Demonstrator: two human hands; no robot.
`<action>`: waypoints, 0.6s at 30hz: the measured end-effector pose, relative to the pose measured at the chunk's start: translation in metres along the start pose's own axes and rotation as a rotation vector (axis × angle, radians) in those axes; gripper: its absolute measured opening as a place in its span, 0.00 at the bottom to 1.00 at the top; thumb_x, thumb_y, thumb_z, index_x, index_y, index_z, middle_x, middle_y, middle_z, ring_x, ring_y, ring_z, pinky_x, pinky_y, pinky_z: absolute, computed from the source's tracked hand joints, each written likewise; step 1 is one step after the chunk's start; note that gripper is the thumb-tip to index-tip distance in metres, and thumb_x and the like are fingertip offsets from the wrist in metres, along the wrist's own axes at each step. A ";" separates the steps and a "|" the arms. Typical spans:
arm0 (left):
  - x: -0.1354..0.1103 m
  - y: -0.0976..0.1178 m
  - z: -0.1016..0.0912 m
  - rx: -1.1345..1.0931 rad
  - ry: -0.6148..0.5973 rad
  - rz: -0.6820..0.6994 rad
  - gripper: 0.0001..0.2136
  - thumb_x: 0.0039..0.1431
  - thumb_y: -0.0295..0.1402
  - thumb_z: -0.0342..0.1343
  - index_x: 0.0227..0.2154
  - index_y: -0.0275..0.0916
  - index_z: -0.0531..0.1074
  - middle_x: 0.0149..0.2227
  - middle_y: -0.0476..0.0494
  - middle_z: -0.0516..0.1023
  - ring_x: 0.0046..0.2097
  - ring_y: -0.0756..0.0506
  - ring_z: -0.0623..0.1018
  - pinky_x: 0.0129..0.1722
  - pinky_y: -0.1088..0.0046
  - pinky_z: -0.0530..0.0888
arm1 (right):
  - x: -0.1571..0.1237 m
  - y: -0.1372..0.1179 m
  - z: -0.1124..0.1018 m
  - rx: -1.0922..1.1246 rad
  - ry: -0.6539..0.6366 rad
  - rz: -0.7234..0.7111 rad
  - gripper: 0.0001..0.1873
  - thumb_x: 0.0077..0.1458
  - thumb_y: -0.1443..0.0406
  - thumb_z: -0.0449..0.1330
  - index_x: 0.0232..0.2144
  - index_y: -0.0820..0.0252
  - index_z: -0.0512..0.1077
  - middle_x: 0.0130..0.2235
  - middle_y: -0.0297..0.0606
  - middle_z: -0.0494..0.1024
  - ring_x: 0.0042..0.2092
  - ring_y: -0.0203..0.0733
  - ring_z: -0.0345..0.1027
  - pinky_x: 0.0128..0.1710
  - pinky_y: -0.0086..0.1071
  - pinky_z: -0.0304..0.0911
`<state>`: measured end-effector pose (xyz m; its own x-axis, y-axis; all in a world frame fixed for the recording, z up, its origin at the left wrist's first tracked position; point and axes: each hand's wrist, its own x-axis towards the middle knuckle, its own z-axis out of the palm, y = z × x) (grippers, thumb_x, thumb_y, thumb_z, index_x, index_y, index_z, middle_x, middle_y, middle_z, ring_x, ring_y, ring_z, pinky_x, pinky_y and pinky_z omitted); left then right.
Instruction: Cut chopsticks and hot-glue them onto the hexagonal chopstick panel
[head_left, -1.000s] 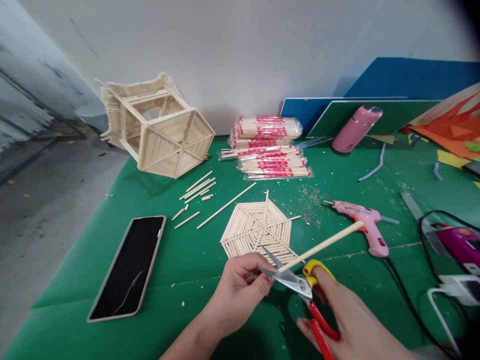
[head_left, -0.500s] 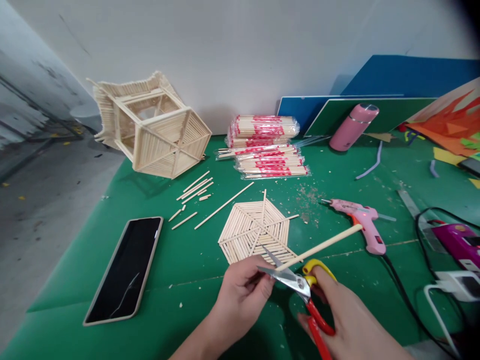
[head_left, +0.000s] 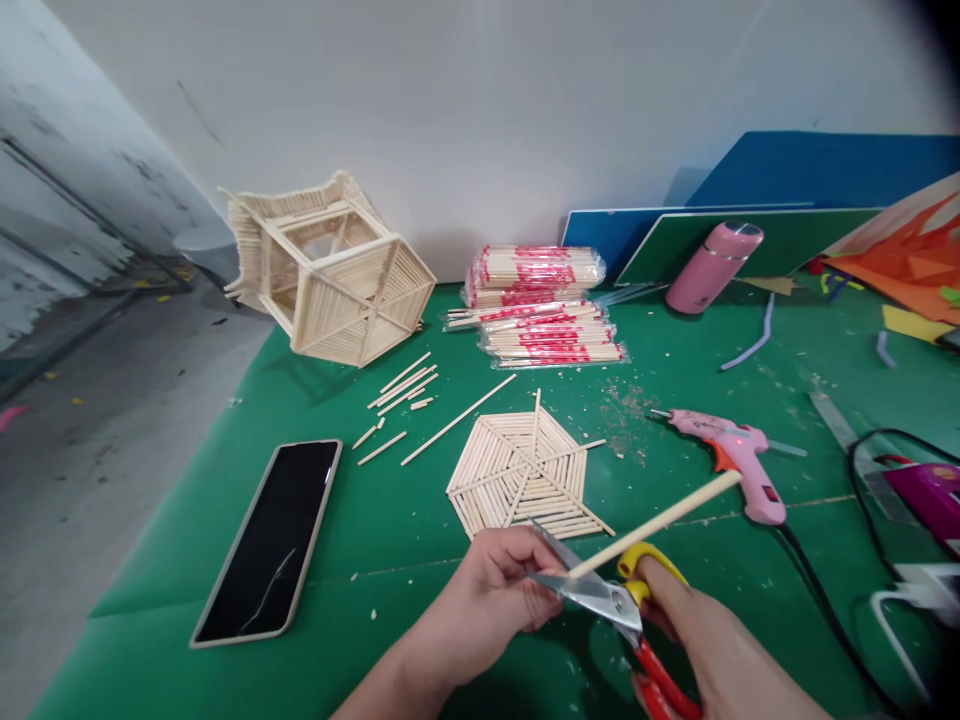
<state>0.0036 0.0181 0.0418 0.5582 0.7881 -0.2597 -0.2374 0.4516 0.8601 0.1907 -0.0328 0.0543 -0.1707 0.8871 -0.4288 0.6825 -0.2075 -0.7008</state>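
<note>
My left hand (head_left: 499, 595) pinches the near end of a wooden chopstick (head_left: 660, 520), which slants up to the right. The scissors (head_left: 600, 595), with a red and yellow handle, are in my right hand (head_left: 701, 640); their parted blades lie around the stick close to my left fingertips. Just beyond my hands, a flat web-like panel of sticks (head_left: 517, 475) rests on the table, with some spokes sticking out past its edge. Short cut sticks (head_left: 405, 385) and one longer stick (head_left: 457, 420) lie to its left.
A stick-built lantern-like frame (head_left: 345, 290) lies tipped at the back left. Packs of wrapped chopsticks (head_left: 551, 335) sit by the wall. A phone (head_left: 270, 545) is at left; a pink glue gun (head_left: 727, 455), its cord, a ruler (head_left: 855, 440) and a pink flask (head_left: 712, 268) are at right.
The view has shifted slightly, so everything appears a little lower and to the right. My hands keep the same hold on the chopstick and scissors; the blades remain around the stick.
</note>
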 end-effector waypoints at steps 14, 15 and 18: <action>-0.004 0.003 0.003 0.116 0.056 0.160 0.13 0.50 0.41 0.56 0.24 0.34 0.70 0.21 0.50 0.64 0.24 0.54 0.61 0.23 0.79 0.59 | -0.001 0.001 0.008 -0.125 0.054 0.013 0.29 0.38 0.58 0.58 0.44 0.60 0.57 0.33 0.41 0.74 0.30 0.43 0.69 0.29 0.33 0.64; -0.003 0.003 0.004 0.082 0.049 0.136 0.14 0.49 0.42 0.56 0.24 0.34 0.70 0.20 0.50 0.63 0.23 0.54 0.60 0.22 0.79 0.57 | -0.001 0.002 0.008 -0.121 0.058 0.002 0.29 0.38 0.58 0.58 0.44 0.60 0.57 0.32 0.41 0.74 0.30 0.43 0.69 0.28 0.33 0.64; -0.003 0.001 0.004 0.045 0.024 0.089 0.17 0.47 0.45 0.57 0.22 0.33 0.69 0.18 0.51 0.61 0.20 0.56 0.58 0.18 0.80 0.53 | -0.004 -0.001 0.005 -0.076 0.038 -0.039 0.26 0.39 0.62 0.57 0.43 0.58 0.57 0.32 0.39 0.74 0.30 0.42 0.69 0.29 0.32 0.64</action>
<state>0.0045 0.0144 0.0454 0.5170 0.8343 -0.1914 -0.2494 0.3606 0.8987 0.1869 -0.0382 0.0534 -0.1726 0.9091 -0.3790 0.7278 -0.1416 -0.6710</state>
